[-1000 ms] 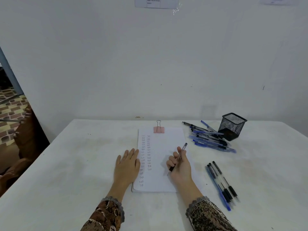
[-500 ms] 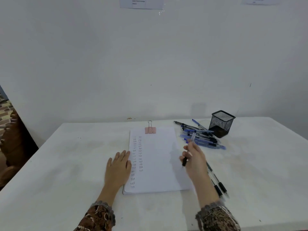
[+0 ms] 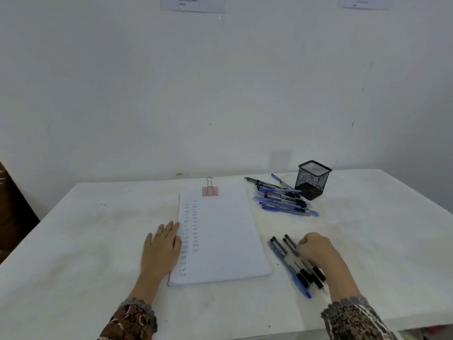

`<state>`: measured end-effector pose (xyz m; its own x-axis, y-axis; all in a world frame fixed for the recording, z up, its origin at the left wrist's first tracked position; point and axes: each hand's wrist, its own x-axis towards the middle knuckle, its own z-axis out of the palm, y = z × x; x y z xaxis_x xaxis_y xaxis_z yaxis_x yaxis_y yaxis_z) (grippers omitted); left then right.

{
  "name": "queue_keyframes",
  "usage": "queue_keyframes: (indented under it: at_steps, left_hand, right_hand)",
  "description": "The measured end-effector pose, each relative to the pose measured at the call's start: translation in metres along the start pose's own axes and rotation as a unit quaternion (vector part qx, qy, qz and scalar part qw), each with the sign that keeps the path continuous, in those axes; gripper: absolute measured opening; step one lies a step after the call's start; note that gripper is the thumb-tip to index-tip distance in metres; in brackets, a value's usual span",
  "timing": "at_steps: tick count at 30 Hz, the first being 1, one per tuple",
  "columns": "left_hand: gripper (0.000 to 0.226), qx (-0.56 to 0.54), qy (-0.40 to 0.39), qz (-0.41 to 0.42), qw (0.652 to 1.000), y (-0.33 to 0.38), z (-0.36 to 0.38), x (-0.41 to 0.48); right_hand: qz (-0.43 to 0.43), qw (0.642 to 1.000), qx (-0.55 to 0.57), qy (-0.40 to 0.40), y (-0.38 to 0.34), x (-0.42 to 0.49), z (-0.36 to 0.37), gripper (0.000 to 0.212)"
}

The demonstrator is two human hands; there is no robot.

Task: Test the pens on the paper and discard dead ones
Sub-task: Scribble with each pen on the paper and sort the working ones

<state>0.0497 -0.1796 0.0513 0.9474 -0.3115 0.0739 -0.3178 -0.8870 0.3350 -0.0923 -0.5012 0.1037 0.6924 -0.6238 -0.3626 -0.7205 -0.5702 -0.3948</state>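
At the left, a white desk (image 3: pixel 73 241) is carrying everything, and a patterned left sleeve (image 3: pixel 132 320) is reaching in from the near edge. The left hand (image 3: pixel 161 246) is lying palm down on the desk, its fingers (image 3: pixel 168 230) straight and close together, with their tips resting on the left edge of the paper (image 3: pixel 220 236). The paper is lying flat in the middle of the desk, showing two short columns of small handwritten marks down its left side, and a pink binder clip (image 3: pixel 210 190) is gripping its far edge. Just right of the paper, a row of pens (image 3: pixel 291 263), black and blue, is lying side by side at a slant, tips pointing toward the near edge. The right hand (image 3: pixel 316 249) is resting on top of this row with its fingers (image 3: pixel 304 241) curling down onto the pens; I cannot tell whether they are pinching one pen or only touching them. Farther back, a loose pile of pens (image 3: pixel 282 200), mostly blue, is lying just beside a black mesh cup (image 3: pixel 312 180), which is standing upright near the wall (image 3: pixel 245 94).
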Motion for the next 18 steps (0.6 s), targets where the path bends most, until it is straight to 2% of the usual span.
queue_keyframes:
  at_steps: [2,5,9,12,15,18]
  left_hand:
    - [0.049,-0.001,0.000,0.000,1.000,0.000,0.000,0.000]
    - [0.049,-0.002,0.001,-0.001,1.000,0.001,-0.001,-0.001]
    - [0.049,0.003,-0.002,-0.001,1.000,0.002,-0.002,-0.002]
    - [0.049,0.011,-0.003,0.000,1.000,0.003,-0.004,-0.002]
    - [0.049,0.011,-0.007,-0.002,1.000,0.003,-0.005,-0.003]
    - [0.049,0.010,-0.004,-0.002,1.000,0.003,-0.005,-0.003]
  right_hand:
    - [0.001,1.000,-0.014,0.006,0.000,0.007,-0.007,0.031]
    - [-0.036,0.995,-0.049,0.084,-0.011,0.034,-0.020,0.031]
    - [-0.152,0.970,-0.100,0.164,-0.032,0.067,-0.015,0.031]
    - [-0.215,0.944,-0.167,0.184,-0.035,0.078,-0.002,0.036]
    - [-0.214,0.931,-0.214,0.206,-0.037,0.082,0.001,0.033]
    - [-0.219,0.929,-0.238,0.182,-0.042,0.084,0.002,0.029]
